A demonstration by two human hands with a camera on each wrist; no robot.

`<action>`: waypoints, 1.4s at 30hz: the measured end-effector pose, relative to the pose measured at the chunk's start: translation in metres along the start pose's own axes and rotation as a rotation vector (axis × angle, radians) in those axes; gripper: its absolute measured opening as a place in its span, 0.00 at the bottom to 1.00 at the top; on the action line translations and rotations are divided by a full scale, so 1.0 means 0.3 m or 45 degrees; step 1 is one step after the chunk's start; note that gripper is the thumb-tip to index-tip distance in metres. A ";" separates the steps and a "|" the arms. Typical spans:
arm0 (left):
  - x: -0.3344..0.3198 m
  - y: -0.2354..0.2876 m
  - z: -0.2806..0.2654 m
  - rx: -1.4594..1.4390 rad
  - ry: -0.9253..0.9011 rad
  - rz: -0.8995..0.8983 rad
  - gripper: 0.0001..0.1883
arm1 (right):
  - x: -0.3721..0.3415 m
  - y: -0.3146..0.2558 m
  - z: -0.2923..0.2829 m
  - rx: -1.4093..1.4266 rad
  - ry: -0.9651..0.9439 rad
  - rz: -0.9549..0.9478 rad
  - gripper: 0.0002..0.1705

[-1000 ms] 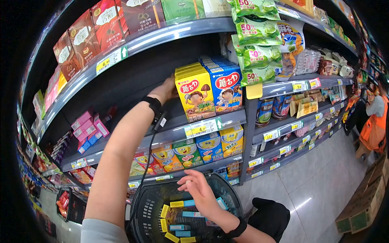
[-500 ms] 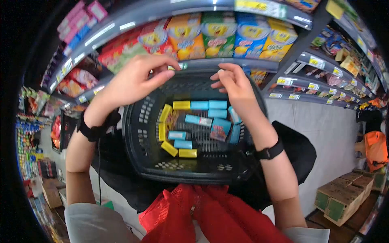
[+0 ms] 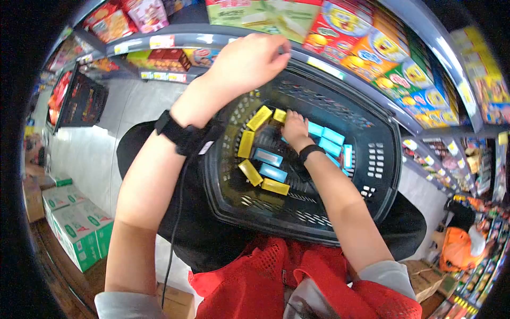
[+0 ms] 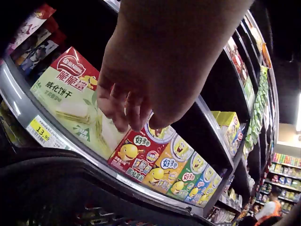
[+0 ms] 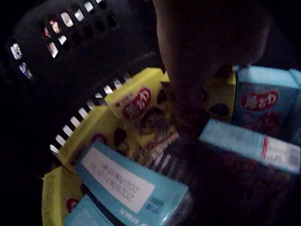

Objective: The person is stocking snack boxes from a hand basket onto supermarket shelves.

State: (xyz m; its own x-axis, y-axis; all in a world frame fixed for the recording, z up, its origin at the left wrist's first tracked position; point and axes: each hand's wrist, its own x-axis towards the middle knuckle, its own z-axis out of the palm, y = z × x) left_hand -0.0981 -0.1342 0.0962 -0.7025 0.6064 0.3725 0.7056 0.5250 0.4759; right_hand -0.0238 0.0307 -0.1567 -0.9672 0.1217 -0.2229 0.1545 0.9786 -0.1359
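Observation:
My right hand [image 3: 295, 128] reaches down into the black shopping basket [image 3: 345, 103] and grips a small yellow biscuit box [image 3: 280, 115] at the far wall. In the right wrist view its fingers lie over the front of that yellow box [image 5: 225, 96], beside a light-blue box [image 5: 268, 96]. Other yellow boxes [image 3: 246, 143] line the basket's left side. Light-blue boxes [image 3: 331, 142] stand along the far right, and a couple more blue boxes [image 3: 268, 156] sit near the middle. Above the basket's far-left rim hangs my left hand [image 3: 244, 61], fingers loosely bent and holding nothing.
Shelves of biscuit boxes [image 3: 342, 26] rise right behind the basket. A second basket [image 3: 87, 101] stands on the floor at left, and green-and-white cartons [image 3: 79, 223] lie nearer. A person in an orange vest [image 3: 459, 249] is at far right.
The left hand came off the shelf's yellow and blue mushroom-biscuit boxes and moved over the basket rim. My right hand went from above the basket down onto a yellow box. The head view turned.

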 end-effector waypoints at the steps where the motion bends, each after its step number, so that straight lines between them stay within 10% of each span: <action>1: 0.006 -0.013 -0.003 0.022 0.032 -0.011 0.10 | 0.025 -0.005 0.047 -0.102 -0.072 0.031 0.29; 5: 0.010 -0.047 0.005 0.066 0.043 -0.038 0.11 | 0.076 -0.029 -0.024 0.194 -0.292 0.127 0.28; 7: 0.005 -0.045 0.012 0.054 -0.009 -0.053 0.12 | 0.064 0.030 -0.116 0.414 -0.205 -0.194 0.25; 10: -0.011 -0.041 0.043 0.096 -0.268 -0.067 0.19 | -0.005 0.045 -0.342 1.291 -0.396 -0.250 0.23; 15: 0.002 0.011 0.098 0.002 -0.555 -0.200 0.29 | -0.077 0.111 -0.624 1.780 -0.137 -0.462 0.21; 19: 0.046 0.033 0.064 -0.788 -0.533 -0.399 0.26 | -0.078 0.052 -0.675 2.515 0.164 -0.165 0.28; 21: 0.042 0.028 0.016 -0.977 -0.369 -0.642 0.26 | -0.065 0.034 -0.588 1.842 0.033 0.108 0.21; 23: 0.027 0.043 -0.031 -1.195 -0.353 -0.669 0.25 | -0.045 -0.010 -0.398 1.082 0.269 -0.589 0.16; 29: -0.004 0.085 -0.139 -1.981 -0.038 -0.633 0.24 | 0.020 -0.145 -0.026 -0.228 0.226 -0.820 0.19; 35: 0.008 -0.010 -0.105 -1.887 0.137 -0.638 0.21 | 0.049 -0.146 -0.063 -0.208 -0.402 -0.429 0.23; 39: 0.023 -0.023 -0.100 -1.805 0.079 -0.639 0.20 | 0.009 -0.064 -0.273 0.287 -0.302 -0.299 0.30; 42: 0.013 0.034 -0.109 -1.983 0.121 -0.609 0.21 | -0.064 0.039 -0.437 1.307 -0.255 -0.221 0.19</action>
State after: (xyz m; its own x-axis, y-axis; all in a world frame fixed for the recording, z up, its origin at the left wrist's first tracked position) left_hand -0.0966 -0.1460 0.1286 -0.8620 0.5066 -0.0204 -0.2949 -0.4682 0.8330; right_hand -0.0298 0.0617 -0.0274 -0.9559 -0.1273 -0.2647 0.2042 0.3597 -0.9105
